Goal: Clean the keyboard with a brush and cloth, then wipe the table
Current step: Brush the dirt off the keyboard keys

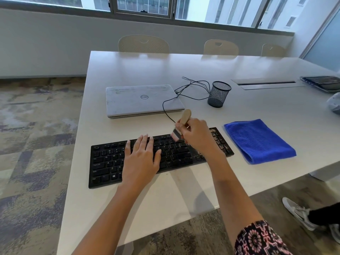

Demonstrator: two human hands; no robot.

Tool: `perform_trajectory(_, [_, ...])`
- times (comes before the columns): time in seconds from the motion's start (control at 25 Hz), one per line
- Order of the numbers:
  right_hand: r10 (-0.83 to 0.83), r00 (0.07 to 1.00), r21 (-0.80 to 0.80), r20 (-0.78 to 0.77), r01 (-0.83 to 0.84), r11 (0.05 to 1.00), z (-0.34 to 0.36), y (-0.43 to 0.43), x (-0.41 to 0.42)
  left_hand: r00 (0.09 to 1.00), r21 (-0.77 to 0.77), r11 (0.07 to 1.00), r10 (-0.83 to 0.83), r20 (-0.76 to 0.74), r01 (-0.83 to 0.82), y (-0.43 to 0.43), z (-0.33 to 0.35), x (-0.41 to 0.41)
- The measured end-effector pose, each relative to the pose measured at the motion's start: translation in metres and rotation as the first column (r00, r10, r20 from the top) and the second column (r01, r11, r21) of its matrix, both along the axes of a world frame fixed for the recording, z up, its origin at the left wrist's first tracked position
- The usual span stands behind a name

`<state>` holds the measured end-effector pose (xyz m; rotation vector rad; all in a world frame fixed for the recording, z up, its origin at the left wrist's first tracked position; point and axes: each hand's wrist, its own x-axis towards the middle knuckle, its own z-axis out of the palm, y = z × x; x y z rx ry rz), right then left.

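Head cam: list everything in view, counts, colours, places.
table: 1, white, centre
keyboard: 1, black, near edge, crumbs at right end
brush: 1, wooden handle, over keyboard
cloth: 1, blue, folded, right of keyboard
laptop: 1, white, closed, behind keyboard
cable: 1, black, beside laptop
mesh cup: 1, black, right of laptop
chairs: 3, beige, far side
second keyboard: 1, dark, far right edge
shoe: 1, pale, floor lower right
left hand: 1, flat on keyboard
right hand: 1, grips brush
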<state>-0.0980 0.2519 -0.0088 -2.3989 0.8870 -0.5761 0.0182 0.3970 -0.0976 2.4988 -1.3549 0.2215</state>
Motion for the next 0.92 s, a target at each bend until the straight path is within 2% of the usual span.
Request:
perform_trajectory(0.2, [0.029,0.987,0.088,-0.159,-0.015,0.996,0.004,-0.006,-0.016,1.000,-0.005,1.000,-0.003,-0.006,0.003,-0.001,-0.001,0.000])
perform_trajectory(0.28, [-0.005,0.981,0.077,-0.193,0.020,0.997,0.009,-0.011,-0.023,1.000,-0.004,1.000,-0.001,-0.004,0.001,-0.001,-0.001,0.000])
perform_trajectory(0.4, [-0.044,0.994,0.015,-0.102,0.045,0.999,0.013,-0.013,-0.022,1.000,0.002,1.000,0.001,0.001,-0.001,-0.001,-0.001,0.000])
perform_trajectory(0.52, [0.035,0.999,0.035,-0.030,-0.034,0.999,0.010,-0.006,-0.011,1.000,-0.003,1.000,0.004,0.012,-0.004,-0.002,0.000,0.000])
perform_trajectory(0.64, [0.046,0.997,0.045,-0.064,-0.043,0.998,0.003,-0.001,-0.009,1.000,0.001,1.000,0.006,0.014,-0.006,-0.002,0.000,0.000])
perform_trajectory(0.8, [0.063,0.982,0.172,-0.178,-0.032,0.985,0.013,-0.003,-0.019,1.000,0.007,1.000,0.009,0.015,-0.009,-0.002,-0.001,-0.001])
perform_trajectory(0.92, [0.073,0.992,0.184,-0.107,-0.052,0.982,0.019,0.000,-0.014,1.000,0.013,1.000,0.010,0.021,-0.011,-0.002,-0.001,-0.001])
